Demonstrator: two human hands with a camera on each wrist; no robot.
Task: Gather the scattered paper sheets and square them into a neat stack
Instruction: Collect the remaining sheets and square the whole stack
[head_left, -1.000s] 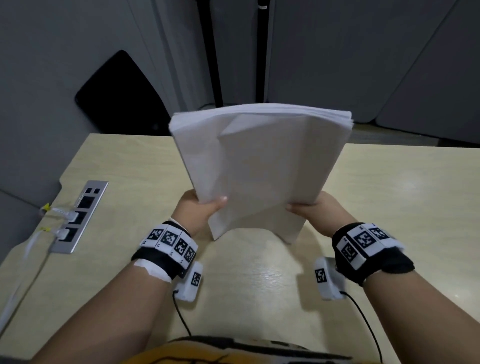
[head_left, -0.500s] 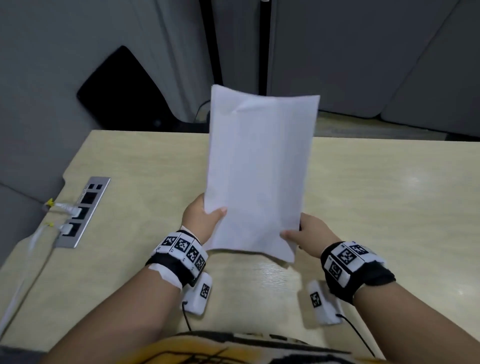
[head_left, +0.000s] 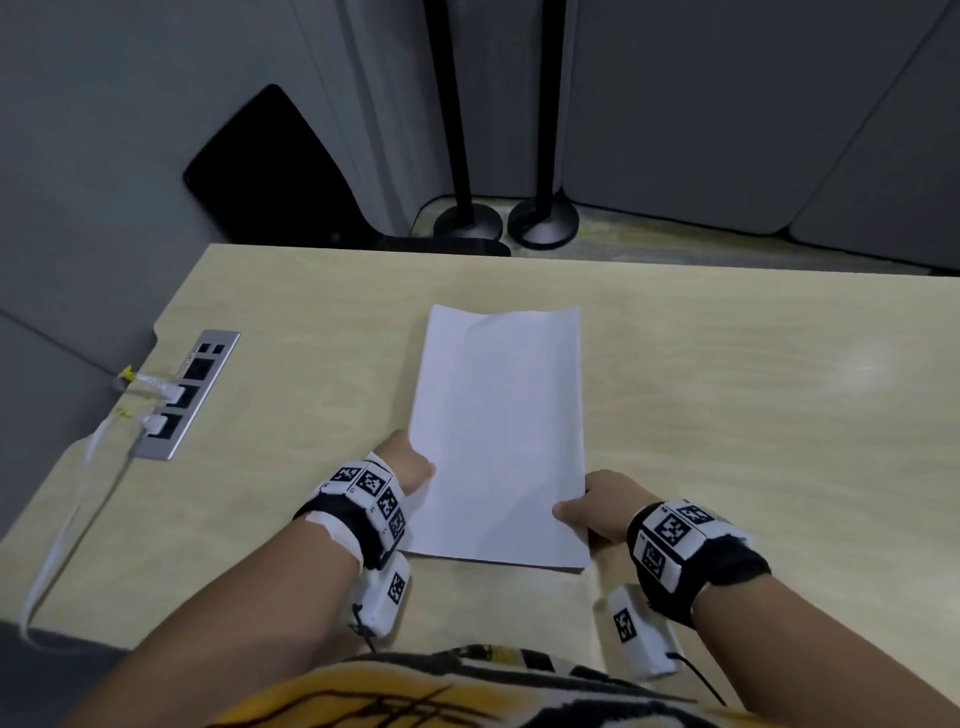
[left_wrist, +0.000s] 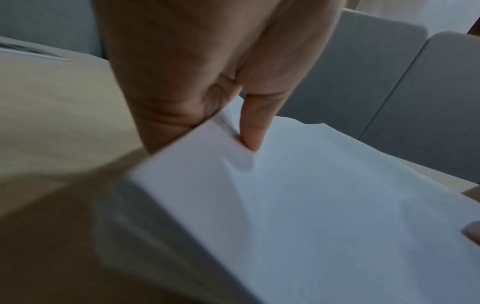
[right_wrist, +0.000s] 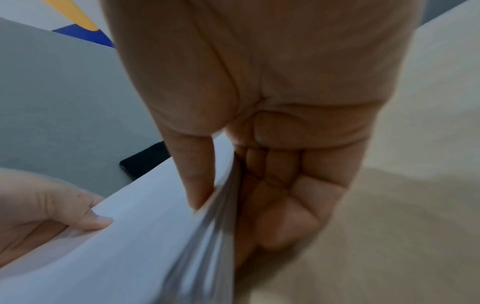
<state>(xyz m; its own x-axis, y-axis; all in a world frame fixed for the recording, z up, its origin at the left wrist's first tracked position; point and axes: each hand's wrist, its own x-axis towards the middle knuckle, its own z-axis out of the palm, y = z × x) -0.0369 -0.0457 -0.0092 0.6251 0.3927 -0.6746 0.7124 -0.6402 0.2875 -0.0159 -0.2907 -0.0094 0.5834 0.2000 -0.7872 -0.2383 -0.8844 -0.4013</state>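
Observation:
A stack of white paper sheets (head_left: 498, 431) lies lengthwise near the middle of the light wooden table (head_left: 727, 395), its edges roughly even. My left hand (head_left: 410, 467) pinches its left long edge, thumb on top, fingers underneath. The left wrist view shows that thumb pressing a dent into the paper stack (left_wrist: 311, 205). My right hand (head_left: 592, 506) grips the right long edge near the front corner. In the right wrist view, the thumb lies on the paper stack (right_wrist: 116, 236) and the fingers curl under the fanned sheet edges.
A metal socket panel (head_left: 189, 392) with white plugged cables is set into the table at the left. Two black round stand bases (head_left: 543, 223) and a black chair (head_left: 270, 176) stand beyond the far edge. Grey partition walls enclose the desk.
The stack was held upright above the table, then turned lengthwise and brought down. It is now low and nearly flat on the table, with both hands still at its sides.

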